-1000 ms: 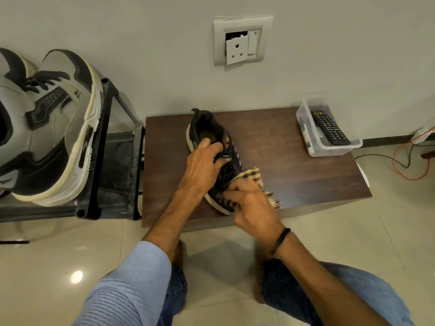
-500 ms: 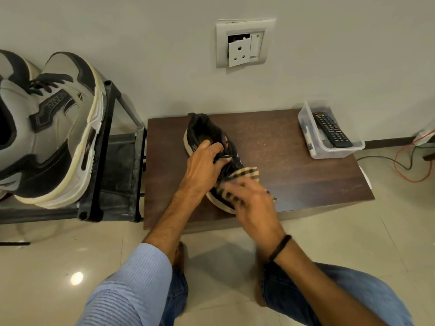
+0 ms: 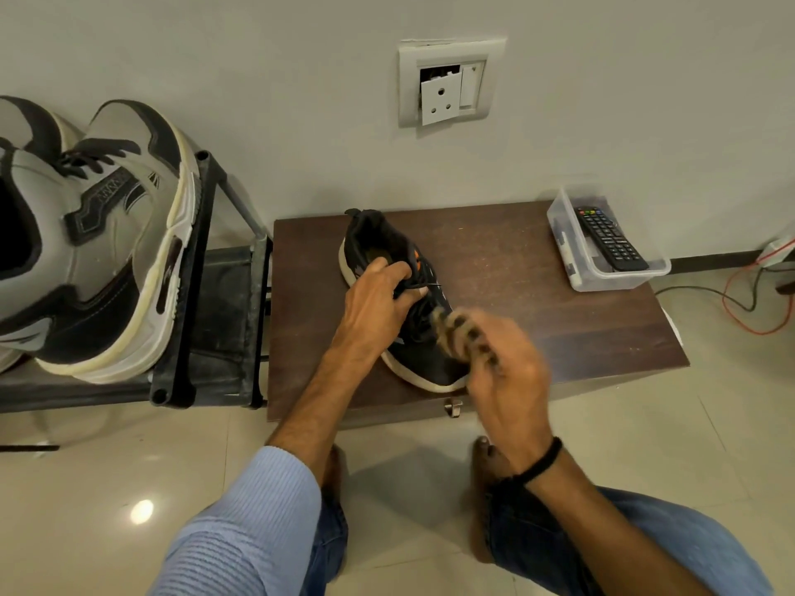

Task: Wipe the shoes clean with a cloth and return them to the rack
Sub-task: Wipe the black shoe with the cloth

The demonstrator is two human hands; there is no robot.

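One view, head-worn, wide-angle: looks forward and down from above the wearer's knees (image 3: 636, 539), facing a wall (image 3: 258, 58). Close range: a low table (image 3: 537, 294) sits centre frame just beyond the knees; shoe rack (image 3: 180, 337) at left edge.

No text can be read for certain. The lettering on the side of the grey sneaker (image 3: 107, 234) is too blurred to make out, and the button markings on the remote (image 3: 611, 240) are too small.

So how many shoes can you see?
3. One black sneaker lies on the wooden table; two grey-and-black sneakers stand on the rack, one cut off at the left edge. More may be hidden.
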